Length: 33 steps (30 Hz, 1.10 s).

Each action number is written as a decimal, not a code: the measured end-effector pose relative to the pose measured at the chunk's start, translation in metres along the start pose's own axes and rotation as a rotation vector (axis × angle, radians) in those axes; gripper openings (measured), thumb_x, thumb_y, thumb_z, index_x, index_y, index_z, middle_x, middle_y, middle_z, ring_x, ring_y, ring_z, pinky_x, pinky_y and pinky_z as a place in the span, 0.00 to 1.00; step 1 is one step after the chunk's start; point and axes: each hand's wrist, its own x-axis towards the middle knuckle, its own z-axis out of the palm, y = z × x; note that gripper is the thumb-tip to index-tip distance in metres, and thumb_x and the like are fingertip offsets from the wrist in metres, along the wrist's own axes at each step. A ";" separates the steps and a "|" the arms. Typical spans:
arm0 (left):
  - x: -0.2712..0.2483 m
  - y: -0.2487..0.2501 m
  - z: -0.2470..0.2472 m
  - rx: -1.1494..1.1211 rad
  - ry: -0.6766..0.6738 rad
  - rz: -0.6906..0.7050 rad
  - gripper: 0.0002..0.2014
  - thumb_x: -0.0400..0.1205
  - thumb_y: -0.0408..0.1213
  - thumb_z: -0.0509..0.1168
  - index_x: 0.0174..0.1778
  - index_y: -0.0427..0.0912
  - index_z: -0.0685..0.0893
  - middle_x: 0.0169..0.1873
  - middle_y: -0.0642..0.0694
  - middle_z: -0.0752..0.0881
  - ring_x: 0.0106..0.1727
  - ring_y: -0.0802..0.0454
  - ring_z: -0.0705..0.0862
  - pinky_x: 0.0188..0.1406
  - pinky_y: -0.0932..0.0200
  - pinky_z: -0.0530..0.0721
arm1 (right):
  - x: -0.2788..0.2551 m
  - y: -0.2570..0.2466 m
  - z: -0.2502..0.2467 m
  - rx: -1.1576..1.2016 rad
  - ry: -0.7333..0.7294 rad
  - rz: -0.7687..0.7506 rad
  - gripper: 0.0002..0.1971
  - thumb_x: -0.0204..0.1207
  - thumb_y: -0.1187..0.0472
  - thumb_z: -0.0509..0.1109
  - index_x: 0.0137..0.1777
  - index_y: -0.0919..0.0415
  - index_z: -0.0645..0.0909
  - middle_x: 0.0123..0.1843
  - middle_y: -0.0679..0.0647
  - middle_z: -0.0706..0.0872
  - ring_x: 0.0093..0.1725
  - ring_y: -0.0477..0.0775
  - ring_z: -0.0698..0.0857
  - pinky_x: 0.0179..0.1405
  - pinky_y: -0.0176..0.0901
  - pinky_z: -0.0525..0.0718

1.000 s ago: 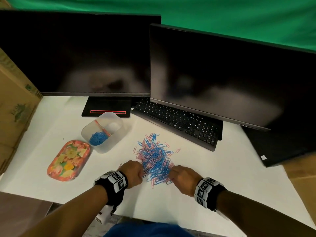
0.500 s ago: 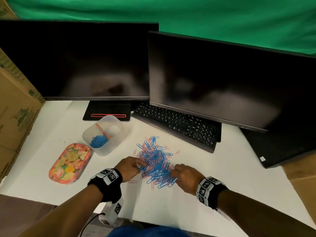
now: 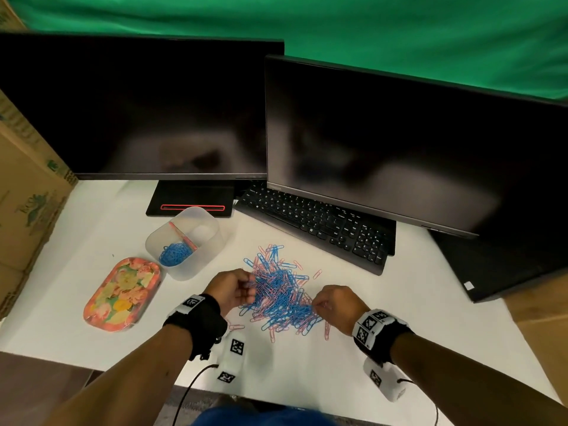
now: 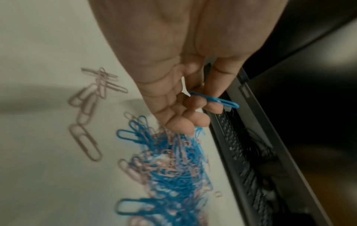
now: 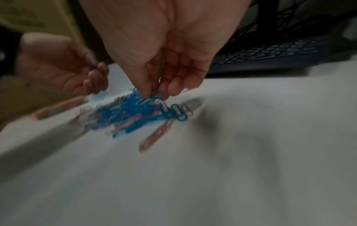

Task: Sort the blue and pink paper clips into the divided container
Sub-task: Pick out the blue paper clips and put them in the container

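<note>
Left hand (image 4: 173,94) pinches a blue clip (image 4: 218,101); right hand (image 5: 160,73) pinches another (image 5: 158,93) from the pile (image 3: 281,298). Lift slowly so tangled pink clips drop.

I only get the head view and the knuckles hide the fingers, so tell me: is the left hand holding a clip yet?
Observer: Yes. The left wrist view shows the left hand pinching one blue clip at its fingertips.
Operator: And the right hand?
Observer: The right wrist view shows the right hand with fingertips down in the mixed pile, at a second blue clip; blur hides whether it is pinched.
</note>
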 end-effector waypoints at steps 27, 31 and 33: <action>0.006 -0.047 0.088 1.656 -0.361 0.567 0.04 0.73 0.37 0.65 0.42 0.47 0.82 0.44 0.52 0.86 0.46 0.48 0.84 0.39 0.61 0.78 | 0.017 -0.022 -0.044 1.317 0.334 0.498 0.13 0.76 0.75 0.63 0.32 0.63 0.69 0.28 0.62 0.77 0.26 0.59 0.81 0.29 0.48 0.87; 0.013 -0.038 0.084 1.681 -0.298 0.506 0.05 0.74 0.40 0.67 0.45 0.49 0.83 0.49 0.50 0.85 0.49 0.47 0.84 0.47 0.56 0.84 | 0.017 -0.010 -0.028 1.413 0.309 0.773 0.08 0.78 0.65 0.71 0.41 0.62 0.73 0.28 0.58 0.74 0.26 0.55 0.78 0.21 0.39 0.82; 0.014 -0.033 0.085 1.721 -0.276 0.499 0.08 0.76 0.41 0.66 0.51 0.48 0.82 0.54 0.48 0.84 0.54 0.45 0.84 0.53 0.53 0.84 | 0.018 -0.003 -0.025 1.396 0.333 0.827 0.08 0.79 0.61 0.71 0.44 0.62 0.75 0.30 0.58 0.77 0.28 0.55 0.79 0.23 0.40 0.82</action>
